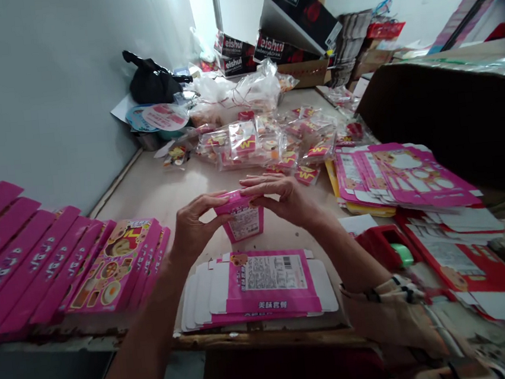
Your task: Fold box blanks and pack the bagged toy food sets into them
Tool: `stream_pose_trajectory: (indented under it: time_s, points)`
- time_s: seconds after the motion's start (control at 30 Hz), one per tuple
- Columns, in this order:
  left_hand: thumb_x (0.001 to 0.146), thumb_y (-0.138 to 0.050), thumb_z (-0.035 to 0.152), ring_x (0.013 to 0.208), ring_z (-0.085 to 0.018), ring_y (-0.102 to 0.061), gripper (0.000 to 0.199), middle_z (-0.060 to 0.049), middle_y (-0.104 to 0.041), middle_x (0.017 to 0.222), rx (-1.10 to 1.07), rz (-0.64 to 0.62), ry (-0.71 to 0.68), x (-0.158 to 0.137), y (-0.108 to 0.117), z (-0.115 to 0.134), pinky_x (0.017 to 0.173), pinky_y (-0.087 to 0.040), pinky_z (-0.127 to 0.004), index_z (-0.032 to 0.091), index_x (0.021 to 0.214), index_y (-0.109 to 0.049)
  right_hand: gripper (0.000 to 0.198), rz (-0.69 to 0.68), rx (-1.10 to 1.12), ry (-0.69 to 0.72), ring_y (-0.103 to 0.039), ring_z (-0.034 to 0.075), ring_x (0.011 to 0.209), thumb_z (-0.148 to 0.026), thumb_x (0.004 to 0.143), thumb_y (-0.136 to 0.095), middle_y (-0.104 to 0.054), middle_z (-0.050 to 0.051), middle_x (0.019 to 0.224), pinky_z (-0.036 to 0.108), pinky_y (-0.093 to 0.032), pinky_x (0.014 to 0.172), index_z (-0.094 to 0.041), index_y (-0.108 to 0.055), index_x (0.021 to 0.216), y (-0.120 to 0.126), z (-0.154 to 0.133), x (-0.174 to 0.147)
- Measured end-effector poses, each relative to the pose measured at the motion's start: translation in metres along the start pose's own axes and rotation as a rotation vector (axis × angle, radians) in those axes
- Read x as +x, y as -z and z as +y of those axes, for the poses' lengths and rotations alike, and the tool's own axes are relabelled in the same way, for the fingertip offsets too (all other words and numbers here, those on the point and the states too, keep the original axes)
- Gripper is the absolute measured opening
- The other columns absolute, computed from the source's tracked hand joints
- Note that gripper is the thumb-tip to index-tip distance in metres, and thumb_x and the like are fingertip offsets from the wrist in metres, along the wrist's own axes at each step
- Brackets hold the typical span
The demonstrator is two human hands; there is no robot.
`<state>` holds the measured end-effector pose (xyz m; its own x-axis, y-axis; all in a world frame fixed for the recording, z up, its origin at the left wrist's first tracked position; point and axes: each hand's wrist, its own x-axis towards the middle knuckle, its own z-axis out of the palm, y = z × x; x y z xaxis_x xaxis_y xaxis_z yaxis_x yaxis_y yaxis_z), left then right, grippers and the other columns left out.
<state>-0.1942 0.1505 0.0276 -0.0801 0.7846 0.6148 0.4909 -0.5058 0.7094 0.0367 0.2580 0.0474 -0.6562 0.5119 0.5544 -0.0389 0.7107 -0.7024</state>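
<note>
In the head view, the only one, a pink box [244, 225] is being held upright at the middle of the frame, its printed panel being turned toward the wearer; whether its lower end is being borne by the table [163, 186] cannot be told. Its upper left corner is being pinched between the thumb and fingers of the left hand [198, 220], while its upper right part is being clamped by the right hand [284, 199], the fingers being laid along the top edge and the thumb being pressed to the front. By this two-cornered hold the box is probably being steadied and its top edge pressed level. At the lower middle, a stack of flat cartons [270, 280] is being stored near the table edge, presumably for easy reach. At the left, a row of pink boxes [58, 262] is being lined up side by side, most of them leaning, likely so that little room is being used. Wrapped packets [248, 142] are being heaped at the upper middle, beyond the hands, and flat pink sheets [405, 175] are being piled at the right, apparently so that the middle is being left for handling.
</note>
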Motion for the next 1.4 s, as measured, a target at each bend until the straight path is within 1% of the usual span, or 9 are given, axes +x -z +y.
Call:
stream_pose_trajectory:
  time_s: [0.2, 0.33, 0.43, 0.53, 0.63, 0.73, 1.0, 1.13, 1.4]
  points:
    - [0.085, -0.078, 0.035, 0.084, -0.014, -0.066, 0.033, -0.002, -0.072, 0.101, -0.04, 0.117, 0.058, 0.008, -0.038, -0.01, 0.075, -0.054, -0.024, 0.019, 0.111, -0.066, 0.038, 0.114, -0.295, -0.141, -0.061, 0.026, 0.133, -0.027, 0.102, -0.059, -0.049, 0.0, 0.16, 0.047, -0.047, 0.113, -0.036, -0.065, 0.139, -0.027, -0.016, -0.013]
    - [0.084, -0.077, 0.029, 0.084, -0.012, -0.061, 0.025, 0.0, -0.068, 0.094, 0.066, 0.363, -0.004, 0.025, -0.033, 0.017, 0.081, -0.049, -0.023, 0.014, 0.101, -0.067, 0.084, 0.011, -0.314, -0.241, -0.053, 0.03, 0.139, -0.043, 0.095, -0.069, -0.029, 0.001, 0.171, 0.044, -0.051, 0.107, -0.042, -0.021, 0.164, 0.028, -0.061, -0.062]
    - [0.086, -0.073, 0.031, 0.09, -0.012, -0.059, 0.024, 0.001, -0.066, 0.094, 0.102, 0.49, -0.127, 0.019, -0.026, 0.062, 0.089, -0.046, -0.026, 0.013, 0.101, -0.067, 0.072, 0.343, -0.388, -0.46, -0.064, 0.028, 0.119, -0.048, 0.094, -0.069, -0.054, 0.009, 0.154, 0.042, -0.055, 0.095, -0.034, -0.038, 0.158, 0.091, -0.098, -0.138]
    - [0.088, -0.073, 0.032, 0.08, -0.011, -0.058, 0.017, 0.003, -0.066, 0.086, 0.022, 0.336, 0.126, -0.018, -0.044, 0.114, 0.075, -0.047, -0.021, 0.017, 0.093, -0.068, 0.041, 0.455, -0.495, -0.81, -0.068, 0.027, 0.092, -0.056, 0.091, -0.066, -0.076, 0.011, 0.102, 0.042, -0.053, 0.085, -0.019, -0.075, 0.107, 0.13, -0.113, -0.215]
    - [0.09, -0.071, 0.046, 0.061, -0.011, -0.052, 0.026, 0.004, -0.06, 0.07, -0.224, -0.02, 0.511, -0.07, -0.082, 0.144, 0.053, -0.042, -0.019, 0.02, 0.087, -0.066, 0.046, 0.29, -0.29, -0.995, -0.066, 0.025, 0.083, -0.061, 0.088, -0.064, -0.075, 0.008, 0.084, 0.038, -0.05, 0.079, -0.017, -0.077, 0.085, 0.133, -0.106, -0.256]
    - [0.092, -0.067, 0.052, 0.06, -0.012, -0.053, 0.031, 0.004, -0.058, 0.069, -0.34, -0.139, 0.67, -0.111, -0.113, 0.147, 0.053, -0.043, -0.02, 0.022, 0.087, -0.062, 0.046, 0.308, -0.077, -1.006, -0.063, 0.021, 0.077, -0.062, 0.081, -0.071, -0.074, 0.004, 0.078, 0.034, -0.047, 0.076, -0.017, -0.077, 0.081, 0.121, -0.1, -0.258]
    - [0.097, -0.059, 0.051, 0.076, -0.014, -0.055, 0.03, 0.002, -0.059, 0.084, -0.24, -0.33, 0.662, -0.134, -0.126, 0.147, 0.064, -0.045, -0.02, 0.022, 0.09, -0.06, 0.032, 0.607, -0.141, -0.906, -0.06, 0.023, 0.092, -0.051, 0.069, -0.084, -0.07, 0.006, 0.09, 0.034, -0.044, 0.085, -0.02, -0.077, 0.069, 0.107, -0.129, -0.253]
    - [0.097, -0.058, 0.054, 0.067, -0.013, -0.053, 0.032, 0.003, -0.056, 0.077, -0.305, -0.435, 0.712, -0.128, -0.133, 0.151, 0.058, -0.042, -0.021, 0.022, 0.088, -0.056, 0.037, 0.693, 0.105, -1.049, -0.057, 0.018, 0.072, -0.054, 0.07, -0.084, -0.068, 0.002, 0.073, 0.032, -0.043, 0.074, -0.019, -0.073, 0.07, 0.087, -0.146, -0.279]
    - [0.095, -0.06, 0.05, 0.063, -0.011, -0.048, 0.032, 0.005, -0.052, 0.071, -0.334, -0.492, 0.691, -0.127, -0.16, 0.144, 0.057, -0.038, -0.02, 0.021, 0.083, -0.053, 0.046, 0.702, 0.061, -1.065, -0.053, 0.016, 0.059, -0.063, 0.067, -0.079, -0.064, 0.001, 0.064, 0.03, -0.04, 0.061, -0.019, -0.065, 0.067, 0.07, -0.105, -0.309]
